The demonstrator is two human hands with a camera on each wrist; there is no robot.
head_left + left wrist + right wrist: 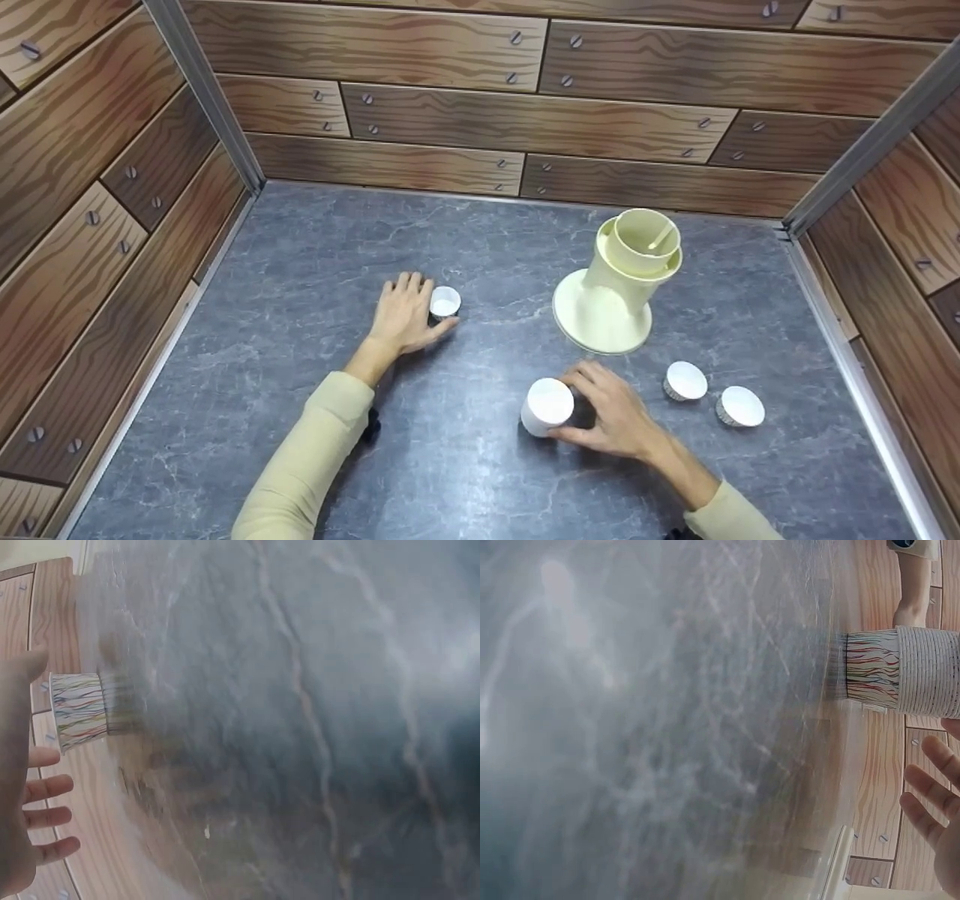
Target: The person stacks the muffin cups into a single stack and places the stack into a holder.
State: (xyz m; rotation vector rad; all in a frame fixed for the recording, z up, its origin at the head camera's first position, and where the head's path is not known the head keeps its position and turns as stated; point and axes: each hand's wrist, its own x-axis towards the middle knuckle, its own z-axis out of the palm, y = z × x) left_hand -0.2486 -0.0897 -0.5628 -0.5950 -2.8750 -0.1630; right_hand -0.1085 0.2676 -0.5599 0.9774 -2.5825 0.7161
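My left hand [405, 313] reaches around a small paper cup [445, 301] standing upright, its fingers straight and spread, thumb at the near side. Coloured wavy lines run along the cup's wall in the left wrist view, where a gap shows between thumb and cup. With thumb and fingertips, my right hand [611, 411] grips the side of a stack of paper cups [547, 403]. Many nested rims show on that stack [928, 671] in the right wrist view, and its bottom cup bears the same lines. The right thumb is hidden there.
Behind the right hand stands a pale yellow stand [604, 319] with a round base and a wide two-ringed mouth. Two single paper cups [685, 381] sit to the right. Wood-patterned walls [450, 112] enclose the dark marbled table [322, 247].
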